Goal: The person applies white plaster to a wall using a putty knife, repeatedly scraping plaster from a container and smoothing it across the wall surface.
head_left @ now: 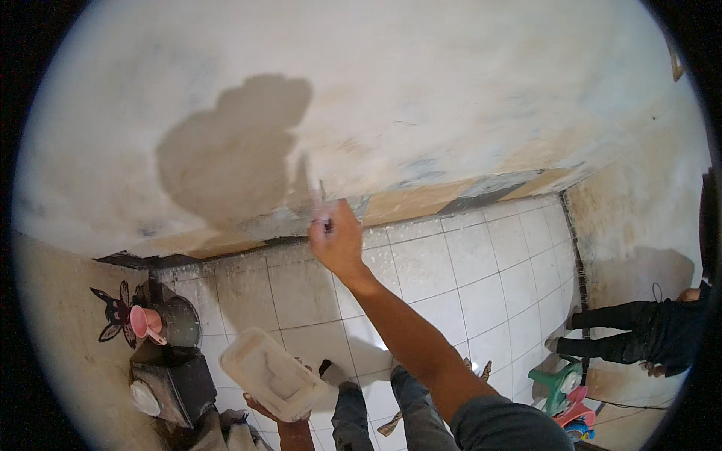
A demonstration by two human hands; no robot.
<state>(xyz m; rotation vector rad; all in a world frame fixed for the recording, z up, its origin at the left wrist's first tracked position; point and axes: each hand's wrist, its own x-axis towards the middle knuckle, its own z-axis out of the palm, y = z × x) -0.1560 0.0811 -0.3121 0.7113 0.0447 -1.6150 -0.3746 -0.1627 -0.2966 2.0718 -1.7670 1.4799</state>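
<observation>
My right hand (335, 240) is closed round the handle of a slim tool, apparently a brush (320, 194), raised at the lower part of the pale, patchy wall (421, 90); the tool's tip is blurred, so contact with the wall is unclear. A strip of tan and grey patches (421, 201) runs along the wall's foot. My left hand (293, 417), mostly hidden, holds a rectangular plastic tub (274, 373) with pale contents, low in front of my legs.
A person (647, 323) stands at the right wall. Beside them are green (553, 383) and pink (575, 406) plastic items. At left are a pink dipper (144, 323), a metal pot (180, 323) and a dark box (173, 383). The floor is tiled (421, 263).
</observation>
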